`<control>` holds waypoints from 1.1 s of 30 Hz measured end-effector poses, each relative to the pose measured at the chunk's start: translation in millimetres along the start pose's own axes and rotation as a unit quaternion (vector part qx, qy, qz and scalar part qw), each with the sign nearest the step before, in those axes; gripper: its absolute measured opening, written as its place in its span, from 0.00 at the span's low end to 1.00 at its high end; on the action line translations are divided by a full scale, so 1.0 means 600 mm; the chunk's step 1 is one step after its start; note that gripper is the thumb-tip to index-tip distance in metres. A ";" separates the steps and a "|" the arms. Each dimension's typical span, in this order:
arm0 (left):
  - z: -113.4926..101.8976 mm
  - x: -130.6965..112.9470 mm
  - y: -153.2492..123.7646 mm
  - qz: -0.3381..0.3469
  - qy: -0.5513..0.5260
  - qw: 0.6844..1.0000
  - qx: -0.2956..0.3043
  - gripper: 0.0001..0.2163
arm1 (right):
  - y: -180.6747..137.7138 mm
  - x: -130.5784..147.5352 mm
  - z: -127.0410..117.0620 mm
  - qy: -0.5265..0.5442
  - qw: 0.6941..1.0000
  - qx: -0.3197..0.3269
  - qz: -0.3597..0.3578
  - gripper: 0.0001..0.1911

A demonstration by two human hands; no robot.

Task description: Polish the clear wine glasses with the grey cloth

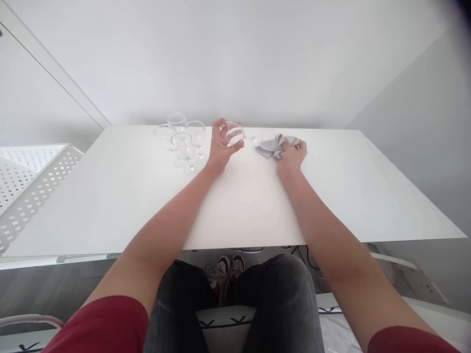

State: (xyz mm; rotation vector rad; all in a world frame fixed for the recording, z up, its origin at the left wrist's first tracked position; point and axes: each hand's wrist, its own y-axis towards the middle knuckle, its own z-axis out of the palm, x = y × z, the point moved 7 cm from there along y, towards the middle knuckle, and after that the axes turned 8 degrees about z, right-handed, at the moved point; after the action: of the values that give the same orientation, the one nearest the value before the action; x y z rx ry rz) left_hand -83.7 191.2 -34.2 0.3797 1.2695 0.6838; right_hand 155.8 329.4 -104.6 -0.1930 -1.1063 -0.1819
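Observation:
A clear wine glass (pixel 231 133) is tilted onto its side in my left hand (pixel 220 149), whose fingers and thumb wrap round the bowl. Its stem and foot point right, towards a light grey cloth (pixel 273 146). My right hand (pixel 293 153) grips that bunched cloth close to the glass's foot; I cannot tell whether the cloth touches it. Left of my left hand, several clear wine glasses stand upright in a tight group, the nearest glass (pixel 183 142) overlapping those behind it.
The white table (pixel 250 206) reaches back to a white wall (pixel 235 59). A perforated white panel (pixel 40 181) lies beyond its left edge. Below the front edge are my knees, my shoes (pixel 222 269) and a black cable (pixel 307 257).

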 end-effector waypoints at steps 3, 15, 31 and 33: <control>0.002 0.001 0.001 0.003 -0.001 1.000 0.013 0.31 | -0.004 -0.005 0.015 0.002 0.999 0.032 0.039 0.20; -0.003 0.013 0.002 -0.014 0.012 1.000 0.012 0.41 | -0.020 0.007 0.026 -0.028 0.997 0.049 0.056 0.12; 0.025 0.003 -0.004 -0.041 0.031 0.994 0.092 0.37 | -0.126 -0.003 0.118 -0.044 0.903 0.386 0.182 0.24; 0.025 0.004 -0.004 -0.044 0.018 0.994 0.095 0.37 | -0.126 -0.004 0.118 -0.054 0.906 0.380 0.178 0.23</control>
State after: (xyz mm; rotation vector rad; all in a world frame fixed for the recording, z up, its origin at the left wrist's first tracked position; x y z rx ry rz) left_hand -68.6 192.3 -33.3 0.4660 1.3823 0.4971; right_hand 75.2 273.7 -71.1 0.3011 -1.1573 0.5953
